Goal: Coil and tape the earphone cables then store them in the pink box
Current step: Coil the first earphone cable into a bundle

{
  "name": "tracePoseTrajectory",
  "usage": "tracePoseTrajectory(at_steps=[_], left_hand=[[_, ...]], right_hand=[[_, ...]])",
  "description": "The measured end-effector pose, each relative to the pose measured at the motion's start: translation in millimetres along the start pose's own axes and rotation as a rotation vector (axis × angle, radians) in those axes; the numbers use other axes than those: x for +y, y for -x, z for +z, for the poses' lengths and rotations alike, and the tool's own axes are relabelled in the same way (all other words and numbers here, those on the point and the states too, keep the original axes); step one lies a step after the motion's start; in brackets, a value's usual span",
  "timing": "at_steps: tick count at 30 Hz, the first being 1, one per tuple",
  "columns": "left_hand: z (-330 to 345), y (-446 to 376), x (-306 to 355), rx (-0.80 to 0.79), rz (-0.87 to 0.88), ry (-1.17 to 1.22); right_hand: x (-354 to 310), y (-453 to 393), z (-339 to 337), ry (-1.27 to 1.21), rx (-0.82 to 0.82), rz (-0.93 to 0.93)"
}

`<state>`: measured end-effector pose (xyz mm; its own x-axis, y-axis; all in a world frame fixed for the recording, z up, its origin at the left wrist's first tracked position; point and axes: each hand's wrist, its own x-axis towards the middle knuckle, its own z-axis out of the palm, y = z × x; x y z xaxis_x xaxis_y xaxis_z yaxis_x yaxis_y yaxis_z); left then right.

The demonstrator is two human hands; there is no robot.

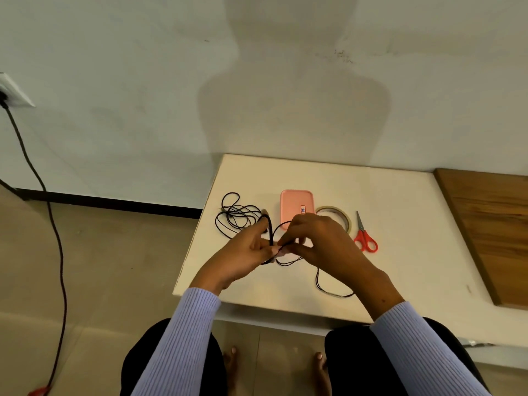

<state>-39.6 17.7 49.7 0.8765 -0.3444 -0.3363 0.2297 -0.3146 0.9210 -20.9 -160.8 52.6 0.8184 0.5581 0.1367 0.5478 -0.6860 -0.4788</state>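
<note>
Above the white table, my left hand and my right hand both pinch a black earphone cable. A loop of it stands up between the hands, and its loose end trails on the table toward me under my right wrist. A second black cable lies tangled on the table beyond my left hand. The closed pink box lies flat just beyond my hands. A roll of clear tape sits right of the box, partly hidden by my right hand.
Red-handled scissors lie right of the tape. A wooden board covers the table's right side. A wall stands close behind the table. At the left, a dark power cord hangs from a wall socket down to the floor.
</note>
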Motion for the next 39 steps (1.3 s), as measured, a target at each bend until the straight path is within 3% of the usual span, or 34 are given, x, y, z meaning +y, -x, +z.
tracePoseTrajectory(at_steps=[7,17,23,26,33,37,39], left_hand=[[-3,9,7,-0.264,-0.079,0.211],[-3,12,9,-0.436,-0.062,0.362],[-8,13,10,-0.507,0.010,0.418],[-11,14,12,-0.525,0.054,0.471],[-10,12,13,-0.454,0.123,0.661],[-4,5,17,-0.263,0.131,0.793],[-5,0,16,-0.144,0.125,0.875]], right_hand=[[13,-2,-4,-0.229,0.079,-0.032],[15,-5,-1,-0.409,0.282,0.110],[14,-7,-1,-0.534,0.305,0.219],[13,-6,-1,-0.620,0.234,0.287],[-4,-2,9,-1.012,0.098,0.464],[-13,-2,18,-1.033,0.058,0.552],[-16,-3,22,-0.919,0.043,0.547]])
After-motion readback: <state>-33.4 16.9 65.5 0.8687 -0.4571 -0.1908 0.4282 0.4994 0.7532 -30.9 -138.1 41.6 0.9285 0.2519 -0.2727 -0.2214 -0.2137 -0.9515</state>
